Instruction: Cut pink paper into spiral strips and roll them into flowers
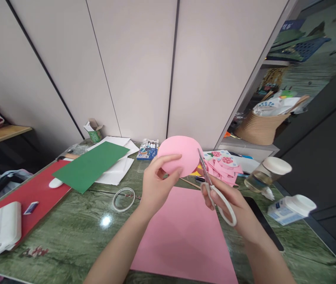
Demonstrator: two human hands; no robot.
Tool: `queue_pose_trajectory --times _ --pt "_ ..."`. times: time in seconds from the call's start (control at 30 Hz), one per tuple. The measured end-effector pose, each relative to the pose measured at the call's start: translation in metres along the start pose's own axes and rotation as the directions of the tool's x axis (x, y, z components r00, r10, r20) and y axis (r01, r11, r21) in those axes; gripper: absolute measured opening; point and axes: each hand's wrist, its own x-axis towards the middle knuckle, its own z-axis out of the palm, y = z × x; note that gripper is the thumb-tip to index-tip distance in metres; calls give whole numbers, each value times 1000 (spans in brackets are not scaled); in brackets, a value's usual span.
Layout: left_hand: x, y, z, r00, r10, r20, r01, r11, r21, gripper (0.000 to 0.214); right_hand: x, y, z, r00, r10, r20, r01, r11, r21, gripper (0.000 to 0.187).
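Note:
A rounded piece of pink paper (182,150) is pinched between the thumb and fingers of my left hand (158,183), held up above the table. My right hand (225,197) grips a pair of scissors (222,203) with white handles, fingers through the loops. The blades point up and meet the paper's right edge; whether they are parted is hard to make out. Below both hands lies a large pink sheet (182,236). Behind my right hand sits a heap of pink paper scraps (219,171).
Left on the green marbled table (76,240) are a green sheet (92,165), a red sheet (42,201), a white power bank (0,228) and a tape roll (123,199). On the right stand a jar (266,175), a white bottle (292,209) and a dark tablet (264,223).

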Motion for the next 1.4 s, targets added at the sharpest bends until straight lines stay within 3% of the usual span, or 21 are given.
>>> queue_pose_trajectory --times 0.47,0.63,1.03,1.4 --pt "1 0 -2 1000 4 -14 -5 998 -55 16 1 -1 2 1000 15 -18 -15 1000 -25 21" --pt "1 -2 0 1000 -10 -7 9 995 -99 26 0 -2 3 1000 18 -14 -18 999 -36 20" --pt "0 1 2 1000 -13 22 13 1000 -2 29 2 4 3 999 -30 -46 30 1000 -4 38" --pt "0 2 2 1000 -11 27 12 1000 -28 26 2 6 2 998 -63 -22 60 994 -94 34"
